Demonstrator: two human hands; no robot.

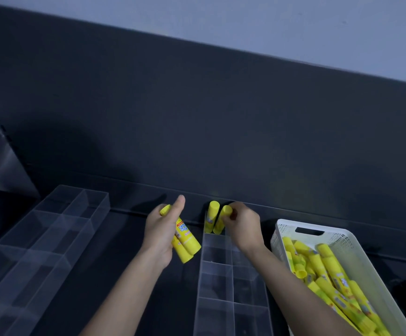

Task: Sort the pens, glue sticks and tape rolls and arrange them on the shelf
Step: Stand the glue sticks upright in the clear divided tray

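Both the left hand (pixel 159 235) and right hand (pixel 243 226) partly hide glue sticks (pixel 187 243).

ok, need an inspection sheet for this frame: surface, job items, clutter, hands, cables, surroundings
Surface: dark shelf, dimly lit.
Job's things: clear centre organizer; its far-left compartment holds an upright glue stick and a leaning glue stick. White basket at right holds loose glue sticks. Pens, tape rolls: nothing seen.
Clutter: second organizer, clear and divided, at left.
Hands: left hand grips the held glue sticks, at least two; right hand pinches the leaning glue stick at its cap.
Cables: nothing seen.
Surroundings: dark back panel, pale wall above.
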